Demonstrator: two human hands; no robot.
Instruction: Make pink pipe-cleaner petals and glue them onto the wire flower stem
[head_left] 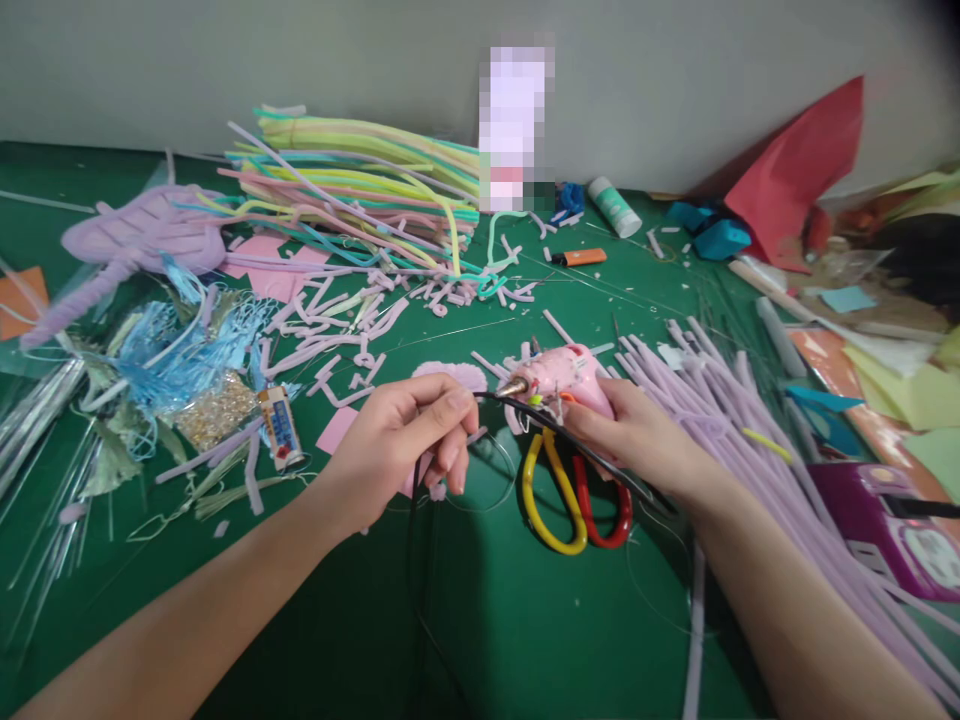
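Gripping pink glue gun (559, 375) low over green table (487, 620), right hand (637, 435) closed round body, nozzle aimed left. Left hand (405, 440) pinches black cord (540, 420), fingers curled, likely to hold it clear of hot tip. Scissors (531, 495) lie just beneath.

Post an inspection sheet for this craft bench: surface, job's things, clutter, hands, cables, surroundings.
Surface: green table, littered with cut scraps.
Job's things: pink glue gun; black cord.
Clutter: scissors under the gun; lilac stems on the right; coloured stems at the back; lighter; red paper.
Grippers: left hand pinches the cord; right hand holds the glue gun.
Cables: cord crosses the scissors, loose.
Surroundings: grey wall.
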